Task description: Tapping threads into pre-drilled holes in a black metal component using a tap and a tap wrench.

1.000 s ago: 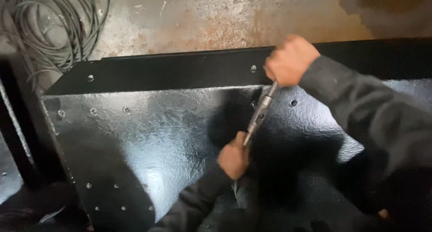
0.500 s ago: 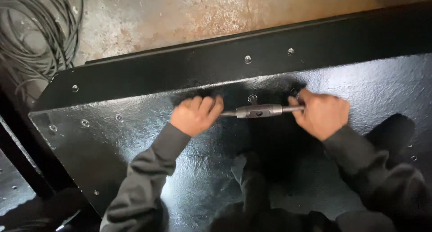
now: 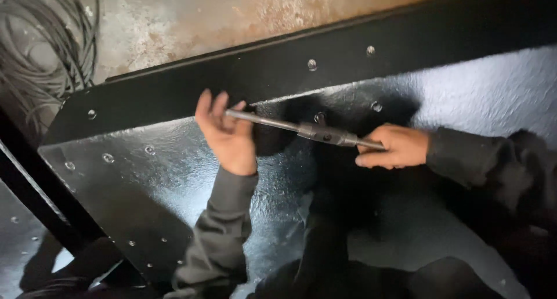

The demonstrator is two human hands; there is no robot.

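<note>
- The person works a two-handled tap wrench (image 3: 316,131) over a hole near the far edge of a black painted steel plate (image 3: 174,177), just below the plate's raised flange (image 3: 243,73).
- The right hand (image 3: 391,147) is closed around the wrench's right handle, fingers wrapped fully about the bar.
- The left hand (image 3: 226,133) is open, fingers spread; only the thumb and palm touch the tip of the left handle, so it is not gripping.
- Judged from this, the step in hand is turning the wrench in the hole, mid-swing, with the left hand between grips.
- The next move calls for the left hand to close on its handle and both hands to turn evenly, keeping the tool square to the plate.
- Loose grey cable (image 3: 40,49) lies coiled on the floor beyond the plate's far left corner.
</note>
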